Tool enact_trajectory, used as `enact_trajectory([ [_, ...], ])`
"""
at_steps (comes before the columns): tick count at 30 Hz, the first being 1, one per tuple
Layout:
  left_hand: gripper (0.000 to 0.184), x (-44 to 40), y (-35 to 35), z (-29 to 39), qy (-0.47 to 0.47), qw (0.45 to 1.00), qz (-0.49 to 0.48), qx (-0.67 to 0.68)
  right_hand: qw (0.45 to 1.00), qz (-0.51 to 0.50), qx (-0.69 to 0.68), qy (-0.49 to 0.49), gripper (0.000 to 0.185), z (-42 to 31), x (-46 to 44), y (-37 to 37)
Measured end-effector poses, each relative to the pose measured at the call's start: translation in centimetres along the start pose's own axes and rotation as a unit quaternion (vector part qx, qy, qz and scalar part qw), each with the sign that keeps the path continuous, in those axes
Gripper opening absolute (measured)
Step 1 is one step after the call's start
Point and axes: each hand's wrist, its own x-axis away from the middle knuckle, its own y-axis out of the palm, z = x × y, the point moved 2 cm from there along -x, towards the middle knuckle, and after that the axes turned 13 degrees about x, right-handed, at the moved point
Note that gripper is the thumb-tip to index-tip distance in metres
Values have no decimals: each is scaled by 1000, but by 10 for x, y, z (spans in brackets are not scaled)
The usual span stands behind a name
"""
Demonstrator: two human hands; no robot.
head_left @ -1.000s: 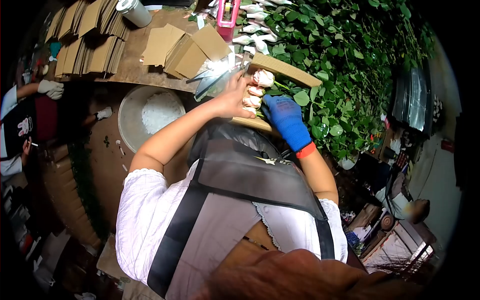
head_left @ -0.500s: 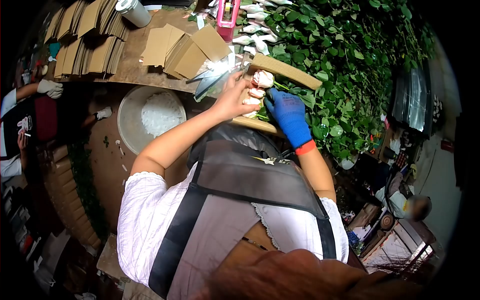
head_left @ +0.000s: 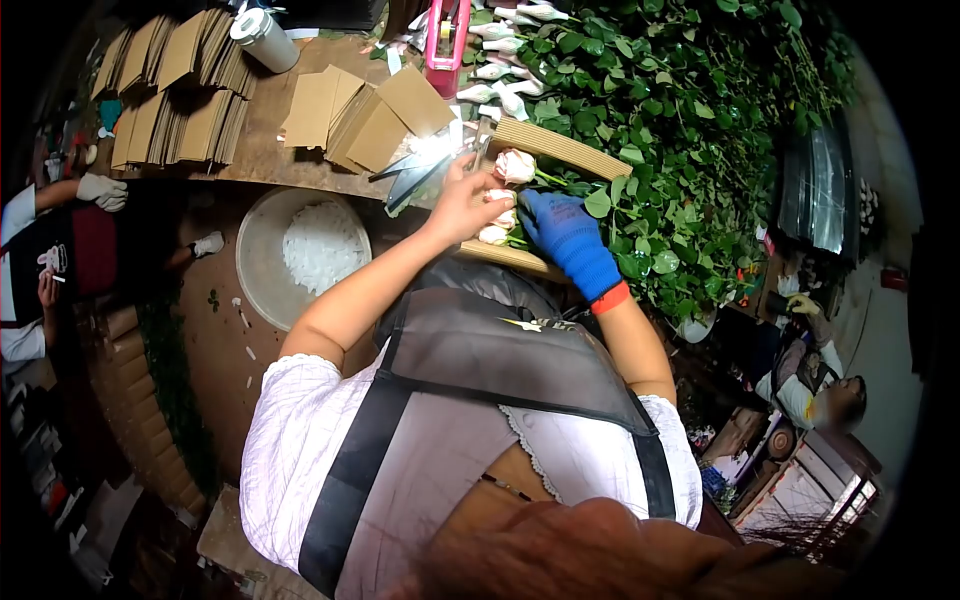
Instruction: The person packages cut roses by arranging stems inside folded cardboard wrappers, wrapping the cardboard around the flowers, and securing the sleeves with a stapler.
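Pale pink roses [head_left: 515,167] lie in a row inside a corrugated cardboard wrap [head_left: 565,147] at the table's front edge, their green stems pointing right. My bare left hand [head_left: 466,203] has its fingers bent round a middle rose [head_left: 499,207], thumb and fingertips on the bloom. On the stem side, just under the blooms, my right hand [head_left: 562,232] in a blue knitted glove is closed on a rose stem; its fingertips are partly hidden. The wrap's near edge [head_left: 510,257] runs below both hands.
Leafy rose stems [head_left: 680,110] cover the table's right side. Left are cardboard sheets [head_left: 365,120], stacked cardboard [head_left: 180,100], a pink tape dispenser [head_left: 446,45], white-wrapped bundles [head_left: 500,70] and a white cup [head_left: 264,40]. A bin [head_left: 262,290] stands below. Co-workers are at both sides.
Both hands have shifted slightly left and down. The top rose now shows apart from my left fingers, which sit on the rose below it. The view has tilted a little.
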Motion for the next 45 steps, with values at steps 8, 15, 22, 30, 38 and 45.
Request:
enact_trajectory([
  [8,43,1,2,2,33,999,12,-35,988,40,-64,132,37,2,-13,6],
  [15,44,-8,1,23,19,998,0,-67,993,34,-80,85,30,7,-17,7],
  [22,35,-13,4,17,35,996,59,-51,828,103,-530,153,29,5,14,-20],
  [30,34,-11,5,18,37,994,86,-59,940,232,-249,32,38,5,6,-2],
  [38,31,-11,7,17,20,994,87,-67,986,157,1,56,53,-5,-2,-9],
  [45,33,-10,8,20,29,993,90,-75,994,92,25,48,46,-3,-12,-19],
])
